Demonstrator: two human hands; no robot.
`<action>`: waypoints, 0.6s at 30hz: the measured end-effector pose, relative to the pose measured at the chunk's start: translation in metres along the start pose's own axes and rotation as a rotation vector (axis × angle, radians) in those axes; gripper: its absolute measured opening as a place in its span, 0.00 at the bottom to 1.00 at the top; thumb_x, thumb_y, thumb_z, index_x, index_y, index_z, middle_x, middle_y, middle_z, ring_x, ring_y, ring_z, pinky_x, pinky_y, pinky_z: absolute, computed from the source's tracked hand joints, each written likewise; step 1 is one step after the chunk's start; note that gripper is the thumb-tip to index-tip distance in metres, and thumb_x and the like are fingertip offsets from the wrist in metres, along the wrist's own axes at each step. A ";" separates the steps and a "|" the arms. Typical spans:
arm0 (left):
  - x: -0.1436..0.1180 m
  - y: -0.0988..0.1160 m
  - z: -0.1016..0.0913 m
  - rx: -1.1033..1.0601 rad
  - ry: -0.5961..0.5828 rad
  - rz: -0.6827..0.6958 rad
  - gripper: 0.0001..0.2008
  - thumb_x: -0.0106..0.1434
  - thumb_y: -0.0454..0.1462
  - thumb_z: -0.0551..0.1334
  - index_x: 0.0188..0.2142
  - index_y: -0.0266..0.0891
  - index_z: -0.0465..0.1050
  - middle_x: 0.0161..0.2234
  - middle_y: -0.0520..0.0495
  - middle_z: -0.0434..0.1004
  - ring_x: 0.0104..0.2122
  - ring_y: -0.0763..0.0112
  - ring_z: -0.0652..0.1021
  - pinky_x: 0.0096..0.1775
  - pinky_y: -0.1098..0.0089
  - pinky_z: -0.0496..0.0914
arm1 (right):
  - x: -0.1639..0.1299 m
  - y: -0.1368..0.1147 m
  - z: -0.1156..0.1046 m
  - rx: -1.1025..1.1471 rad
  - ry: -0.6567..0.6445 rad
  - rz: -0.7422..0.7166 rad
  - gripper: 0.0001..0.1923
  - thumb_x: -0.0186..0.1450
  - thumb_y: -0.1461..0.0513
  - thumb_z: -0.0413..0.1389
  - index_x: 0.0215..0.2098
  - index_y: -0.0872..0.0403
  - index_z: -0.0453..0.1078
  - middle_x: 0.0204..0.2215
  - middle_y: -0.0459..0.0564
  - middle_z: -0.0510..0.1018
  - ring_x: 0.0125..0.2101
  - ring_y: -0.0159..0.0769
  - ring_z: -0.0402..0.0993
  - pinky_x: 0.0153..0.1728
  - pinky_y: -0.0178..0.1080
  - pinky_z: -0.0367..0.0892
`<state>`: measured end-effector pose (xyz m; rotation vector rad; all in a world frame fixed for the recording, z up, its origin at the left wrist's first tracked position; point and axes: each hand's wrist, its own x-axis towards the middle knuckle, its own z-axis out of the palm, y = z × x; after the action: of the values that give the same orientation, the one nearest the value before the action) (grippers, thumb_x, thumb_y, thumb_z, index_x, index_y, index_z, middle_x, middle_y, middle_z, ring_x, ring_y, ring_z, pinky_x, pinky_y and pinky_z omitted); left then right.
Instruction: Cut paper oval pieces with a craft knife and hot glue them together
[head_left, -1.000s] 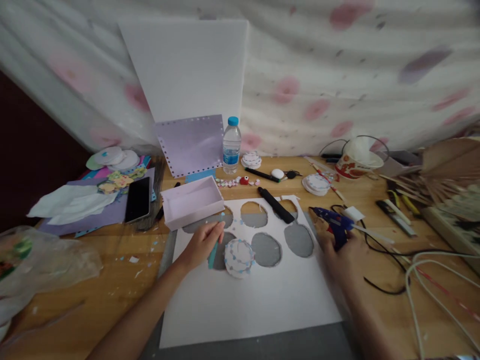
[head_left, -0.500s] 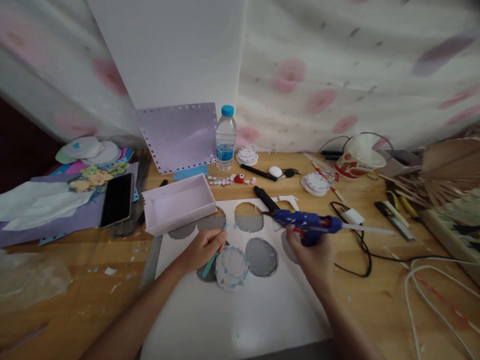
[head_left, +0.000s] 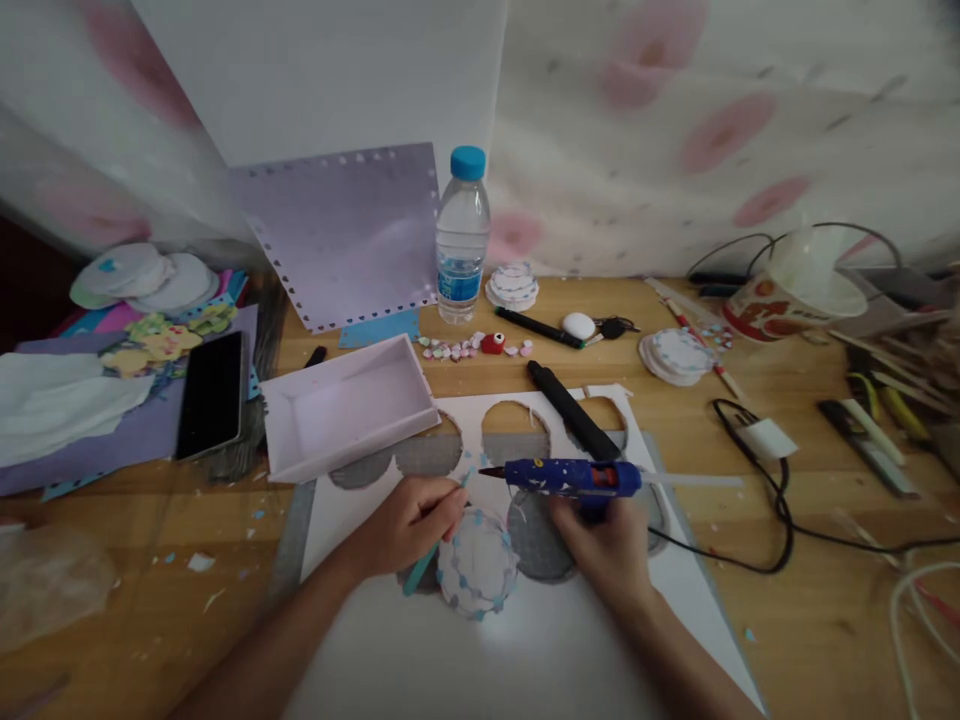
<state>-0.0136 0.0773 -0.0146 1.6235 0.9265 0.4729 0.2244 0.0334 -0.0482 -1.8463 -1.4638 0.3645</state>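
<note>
While my right hand (head_left: 611, 545) grips the blue glue gun (head_left: 570, 478) and my left hand (head_left: 409, 525) pinches a teal stick (head_left: 421, 566) beside the paper disc (head_left: 478, 562) near mid-desk, I judge the nozzle could burn fingers.

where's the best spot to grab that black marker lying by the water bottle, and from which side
Take the black marker around the middle of its barrel, coming straight down from above with the grip across its width. It lies flat on the wooden table, slanting from upper left to lower right. The white egg-shaped piece sits right at its lower-right end, so the middle, nearer the water bottle, looks freer.
</note>
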 end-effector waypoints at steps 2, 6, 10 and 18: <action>0.001 0.001 0.000 -0.002 -0.005 0.005 0.21 0.70 0.39 0.48 0.19 0.37 0.60 0.18 0.56 0.59 0.19 0.79 0.62 0.25 0.75 0.57 | 0.000 0.001 0.000 -0.026 -0.005 -0.024 0.10 0.56 0.55 0.56 0.22 0.52 0.65 0.14 0.41 0.67 0.16 0.32 0.62 0.19 0.34 0.58; 0.001 0.001 0.000 -0.006 0.003 0.018 0.21 0.70 0.39 0.48 0.19 0.38 0.60 0.18 0.56 0.60 0.20 0.78 0.63 0.26 0.75 0.58 | 0.001 0.003 0.000 -0.046 0.009 -0.078 0.10 0.56 0.56 0.56 0.22 0.52 0.65 0.15 0.43 0.70 0.16 0.33 0.65 0.19 0.34 0.61; 0.001 0.000 0.000 0.001 0.002 0.023 0.21 0.69 0.38 0.49 0.19 0.37 0.60 0.18 0.56 0.60 0.20 0.79 0.63 0.26 0.75 0.58 | 0.003 0.001 -0.002 -0.063 0.002 -0.096 0.09 0.57 0.56 0.55 0.23 0.52 0.65 0.16 0.43 0.71 0.16 0.32 0.65 0.19 0.34 0.61; 0.000 0.002 0.000 -0.003 -0.003 0.027 0.21 0.70 0.38 0.48 0.19 0.37 0.60 0.18 0.56 0.60 0.20 0.79 0.63 0.26 0.76 0.58 | 0.004 0.000 -0.001 -0.060 0.021 -0.145 0.10 0.57 0.57 0.54 0.21 0.51 0.62 0.16 0.43 0.69 0.15 0.31 0.63 0.17 0.34 0.59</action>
<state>-0.0130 0.0768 -0.0129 1.6356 0.9023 0.4900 0.2265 0.0367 -0.0464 -1.7720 -1.5981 0.2323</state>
